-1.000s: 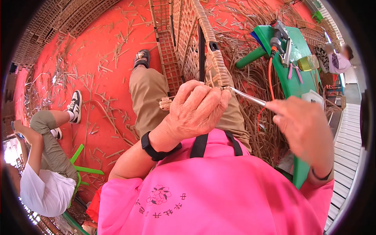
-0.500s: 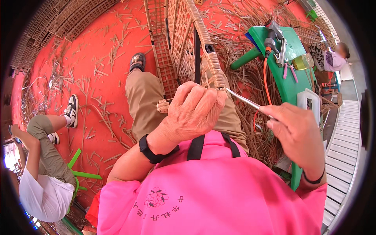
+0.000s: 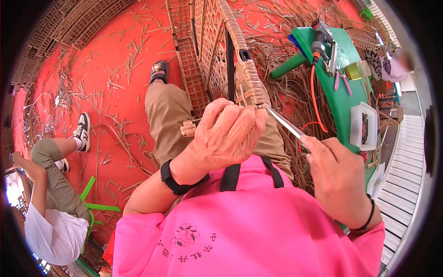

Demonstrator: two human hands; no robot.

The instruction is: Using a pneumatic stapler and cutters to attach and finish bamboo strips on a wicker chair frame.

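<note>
A tan woven rattan-look frame (image 3: 210, 51) with dark bars inside stands in front of me, one corner close to my lap. My left hand (image 3: 228, 134) is closed round the lower end of its wrapped edge; the fingertips and what lies under them are hidden. My right hand (image 3: 339, 177) grips a slim silver pointed tool (image 3: 286, 124), whose handle end is hidden in the palm. The tool slants up to the left. Its tip meets the wrapped edge just beside my left fingers.
At the right, a green table (image 3: 344, 92) bears a power tool (image 3: 320, 44) with an orange hose, pink-handled pliers (image 3: 342, 83), a yellowish jar (image 3: 357, 70) and a white tray (image 3: 363, 127). Cut strips (image 3: 277, 92) litter the red floor. A person (image 3: 55, 217) sits at the left, another farther right.
My right hand has shifted slightly left and down, tilting the tool more steeply, its tip still at the frame's edge. My left hand keeps its hold, nearly in place.
</note>
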